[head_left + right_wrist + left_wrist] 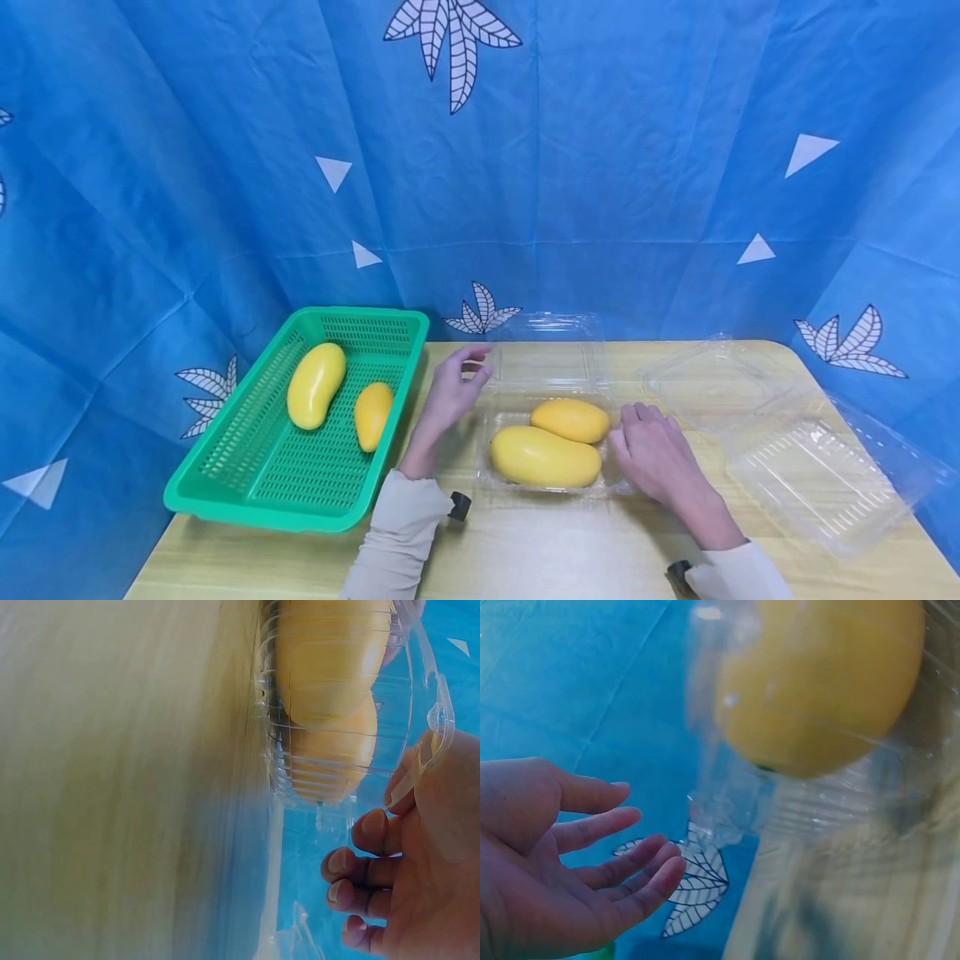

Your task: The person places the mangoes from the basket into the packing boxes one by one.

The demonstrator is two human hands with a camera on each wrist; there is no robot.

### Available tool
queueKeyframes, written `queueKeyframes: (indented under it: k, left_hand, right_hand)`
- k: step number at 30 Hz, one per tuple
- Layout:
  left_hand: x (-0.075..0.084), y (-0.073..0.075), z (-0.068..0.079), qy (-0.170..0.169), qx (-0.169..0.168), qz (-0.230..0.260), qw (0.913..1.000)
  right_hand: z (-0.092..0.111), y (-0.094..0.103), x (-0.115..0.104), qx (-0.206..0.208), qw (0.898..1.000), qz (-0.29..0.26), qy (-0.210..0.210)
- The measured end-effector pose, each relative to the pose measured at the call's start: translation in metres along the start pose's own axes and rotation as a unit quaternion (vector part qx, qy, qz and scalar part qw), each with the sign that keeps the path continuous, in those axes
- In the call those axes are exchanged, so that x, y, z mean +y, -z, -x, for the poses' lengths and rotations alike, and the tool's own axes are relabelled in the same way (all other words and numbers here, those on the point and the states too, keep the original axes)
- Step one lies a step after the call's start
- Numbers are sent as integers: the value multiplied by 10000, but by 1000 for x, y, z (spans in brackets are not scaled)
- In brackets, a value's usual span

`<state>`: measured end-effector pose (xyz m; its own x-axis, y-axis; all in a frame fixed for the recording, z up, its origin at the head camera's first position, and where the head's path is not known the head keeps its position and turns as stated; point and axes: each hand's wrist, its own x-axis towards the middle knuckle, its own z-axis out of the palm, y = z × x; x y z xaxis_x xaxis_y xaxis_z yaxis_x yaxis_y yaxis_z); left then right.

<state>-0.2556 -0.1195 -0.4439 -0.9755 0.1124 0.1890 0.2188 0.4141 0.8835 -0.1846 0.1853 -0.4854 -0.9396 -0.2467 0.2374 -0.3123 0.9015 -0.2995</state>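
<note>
A clear plastic clamshell box (542,487) sits on the table with its lid (551,367) raised toward the curtain. Inside lie a large yellow mango (546,457) in front and a smaller orange-yellow mango (570,420) behind it. My left hand (459,385) hovers by the left side of the lid, its fingers loosely bent and apart from the plastic in the left wrist view. At the box's right side, my right hand (658,450) pinches the rim between thumb and curled forefinger (371,829).
To the left stands a green perforated basket (255,510) holding a long yellow mango (317,386) and a smaller orange one (372,416). Another open clear clamshell box (817,479) lies at the right. A blue curtain (600,167) hangs behind the wooden table (555,550).
</note>
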Motion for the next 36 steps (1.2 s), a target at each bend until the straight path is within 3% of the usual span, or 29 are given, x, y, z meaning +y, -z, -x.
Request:
queueKeyframes:
  k: [4, 12, 25, 28, 33, 36]
  left_hand:
    - [-9, -1, -1, 396, 16, 52, 9992]
    - [-28, -4, -6, 1228, -304, 892, 9880]
    - [-47, -8, -11, 1655, -845, 1986, 9623]
    - [-52, -10, -13, 1627, -976, 2408, 9519]
    - [-58, -14, -15, 1577, -1234, 3250, 9243]
    - [-61, -16, -15, 1558, -1278, 3451, 9167]
  right_hand:
    - [0, -1, 0, 23, 10000, -2, 26]
    - [0, -2, 1, 13, 10000, 24, 19]
    - [0, -1, 1, 26, 10000, 10, 43]
    - [0, -1, 1, 20, 10000, 18, 54]
    - [0, -1, 1, -41, 10000, 10, 22]
    - [0, -1, 1, -64, 10000, -24, 4]
